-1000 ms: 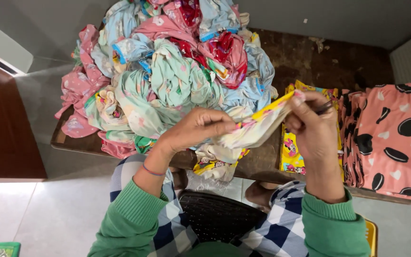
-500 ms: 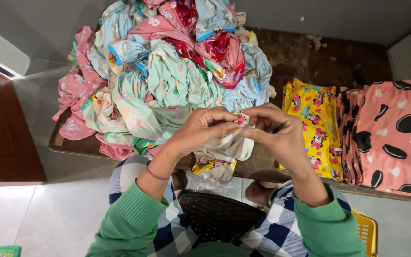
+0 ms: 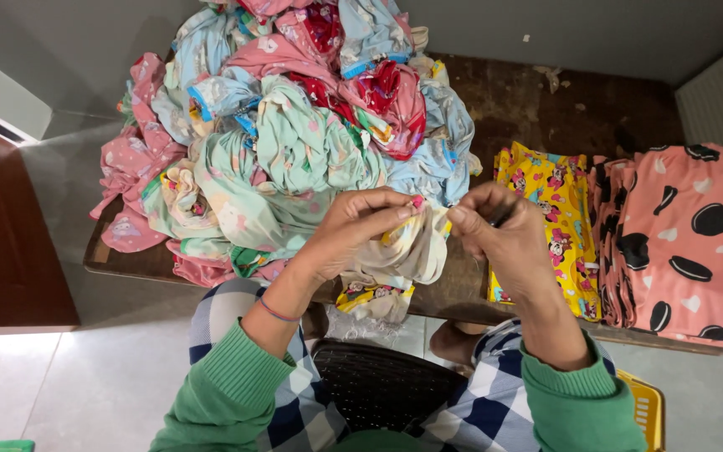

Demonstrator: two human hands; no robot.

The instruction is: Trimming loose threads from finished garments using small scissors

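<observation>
Left hand [image 3: 353, 230] and right hand [image 3: 499, 238] both pinch a cream printed garment [image 3: 407, 255] between closed fingertips; a heap of crumpled clothes [image 3: 294, 125] lies just beyond the fingers.

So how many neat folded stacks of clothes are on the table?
2: a yellow stack beside the right hand, and a pink spotted stack at the table's right end. The messy pile may hide more.

Both forearms, in green sleeves pushed back from the wrists, rise from six o'clock and converge toward the centre. The left hand [image 3: 353, 230] sits at nine o'clock of the right hand [image 3: 499, 238], fingertips pinched together. The right hand's fingers curl inward, thumb pointing toward nine o'clock.
</observation>
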